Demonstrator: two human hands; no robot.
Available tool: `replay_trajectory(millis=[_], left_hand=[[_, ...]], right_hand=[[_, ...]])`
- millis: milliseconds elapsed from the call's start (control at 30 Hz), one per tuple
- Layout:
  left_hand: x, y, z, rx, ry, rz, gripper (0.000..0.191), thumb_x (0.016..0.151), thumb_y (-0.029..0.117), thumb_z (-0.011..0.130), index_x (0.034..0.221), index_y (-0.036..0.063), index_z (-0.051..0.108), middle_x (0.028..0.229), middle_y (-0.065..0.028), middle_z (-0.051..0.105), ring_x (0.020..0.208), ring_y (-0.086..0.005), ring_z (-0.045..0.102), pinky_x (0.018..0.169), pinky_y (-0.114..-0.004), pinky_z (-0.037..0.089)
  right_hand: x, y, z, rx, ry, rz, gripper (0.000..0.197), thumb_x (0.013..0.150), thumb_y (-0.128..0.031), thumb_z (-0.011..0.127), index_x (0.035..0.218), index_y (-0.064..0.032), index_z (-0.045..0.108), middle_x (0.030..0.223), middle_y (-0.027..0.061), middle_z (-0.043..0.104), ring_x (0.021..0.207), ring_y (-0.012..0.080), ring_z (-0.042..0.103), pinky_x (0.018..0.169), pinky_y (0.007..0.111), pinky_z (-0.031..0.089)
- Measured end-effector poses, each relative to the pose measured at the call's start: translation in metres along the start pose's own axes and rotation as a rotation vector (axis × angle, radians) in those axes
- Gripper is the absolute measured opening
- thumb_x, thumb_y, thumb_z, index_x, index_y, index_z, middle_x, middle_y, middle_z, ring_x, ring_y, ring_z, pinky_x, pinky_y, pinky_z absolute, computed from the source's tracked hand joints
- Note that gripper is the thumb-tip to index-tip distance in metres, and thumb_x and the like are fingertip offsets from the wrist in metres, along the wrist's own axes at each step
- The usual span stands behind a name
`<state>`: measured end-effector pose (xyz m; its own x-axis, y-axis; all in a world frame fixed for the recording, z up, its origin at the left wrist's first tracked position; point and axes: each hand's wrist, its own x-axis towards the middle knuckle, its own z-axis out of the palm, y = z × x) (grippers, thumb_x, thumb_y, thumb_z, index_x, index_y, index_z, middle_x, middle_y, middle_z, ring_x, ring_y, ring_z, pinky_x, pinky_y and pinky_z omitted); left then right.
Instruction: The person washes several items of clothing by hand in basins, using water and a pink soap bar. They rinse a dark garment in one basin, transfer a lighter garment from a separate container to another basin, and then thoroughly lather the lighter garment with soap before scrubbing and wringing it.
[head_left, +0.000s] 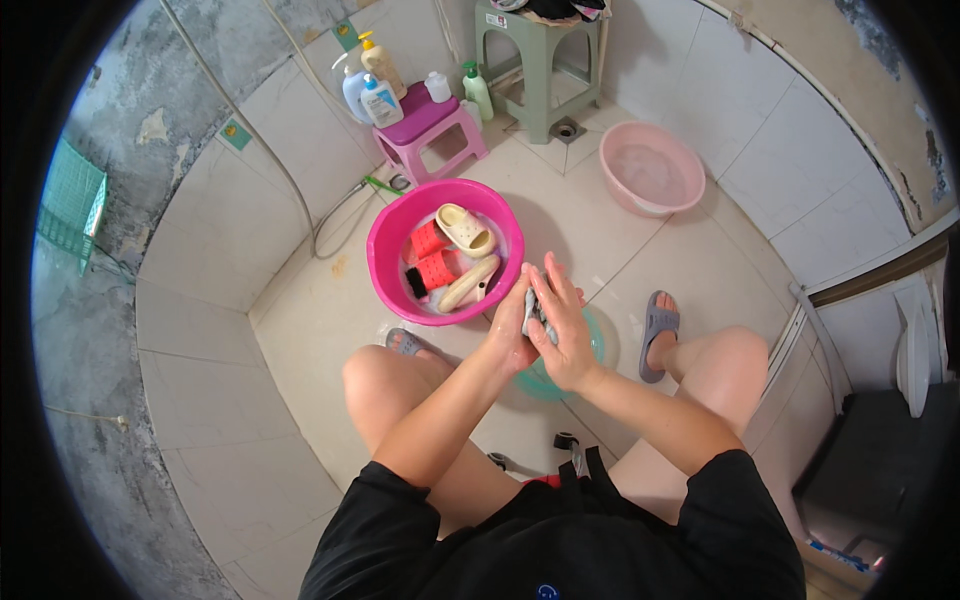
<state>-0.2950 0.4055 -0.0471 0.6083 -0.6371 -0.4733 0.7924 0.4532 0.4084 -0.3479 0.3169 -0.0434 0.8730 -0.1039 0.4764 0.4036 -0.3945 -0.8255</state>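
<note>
A small grey wet cloth is pressed between my two palms. My left hand holds it from the left, and my right hand covers it from the right with fingers stretched out. Much of the cloth is hidden by the hands. Below them stands a translucent green basin, mostly covered by my hands and forearms. Just beyond, to the left, a bright pink basin holds soapy water, cream clogs, red clogs and a black-bristled brush.
A pale pink basin with sudsy water stands at the back right, near a floor drain. Pump bottles crowd a purple stool. Behind it, a green stool carries clothes. A shower hose hangs at left.
</note>
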Motion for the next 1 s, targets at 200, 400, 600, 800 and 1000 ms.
replay_trajectory(millis=[200,400,600,800,1000], left_hand=[[0.0,-0.029,0.011,-0.111,-0.255,-0.055,0.047,0.09,0.048,0.034,0.119,0.0128,0.044,0.115,-0.0077,0.05,0.107,-0.0221,0.049,0.088,-0.038,0.041],[0.004,-0.007,0.009,-0.152,0.003,0.011,0.045,0.091,0.046,0.033,0.122,0.0152,0.044,0.119,-0.0045,0.051,0.112,-0.0224,0.046,0.098,-0.042,0.032],[-0.005,-0.016,0.021,-0.011,-0.003,0.098,0.046,0.093,0.042,0.033,0.127,0.0113,0.036,0.116,-0.007,0.049,0.109,-0.0224,0.047,0.091,-0.037,0.04],[0.008,-0.041,0.01,-0.007,0.08,-0.017,0.04,0.092,0.041,0.034,0.117,0.0111,0.044,0.108,-0.0047,0.054,0.101,-0.0205,0.052,0.087,-0.038,0.04],[0.01,-0.012,0.005,-0.169,0.084,0.133,0.039,0.092,0.041,0.035,0.113,0.0116,0.05,0.111,-0.0061,0.055,0.105,-0.0218,0.05,0.093,-0.039,0.038]], right_hand=[[0.03,0.017,-0.017,-0.345,-0.107,0.065,0.042,0.086,-0.022,0.041,0.127,-0.0138,0.044,0.136,0.0181,0.032,0.126,0.0378,0.026,0.102,0.053,0.013],[0.008,0.041,-0.022,-0.075,-0.103,0.214,0.045,0.088,-0.02,0.038,0.132,-0.0136,0.035,0.137,0.0215,0.028,0.13,0.0365,0.02,0.104,0.051,0.008],[-0.014,0.002,0.004,-0.111,0.135,0.111,0.046,0.085,-0.021,0.045,0.13,-0.0141,0.04,0.136,0.0184,0.033,0.128,0.0348,0.026,0.103,0.052,0.011],[0.028,0.035,-0.032,-0.02,0.066,0.42,0.028,0.083,-0.019,0.05,0.106,-0.0057,0.06,0.111,0.0156,0.057,0.109,0.0292,0.051,0.093,0.039,0.035],[-0.011,0.015,-0.005,-0.048,0.01,0.154,0.043,0.086,-0.01,0.04,0.129,-0.0083,0.04,0.138,0.0157,0.029,0.13,0.0289,0.025,0.105,0.044,0.015]])
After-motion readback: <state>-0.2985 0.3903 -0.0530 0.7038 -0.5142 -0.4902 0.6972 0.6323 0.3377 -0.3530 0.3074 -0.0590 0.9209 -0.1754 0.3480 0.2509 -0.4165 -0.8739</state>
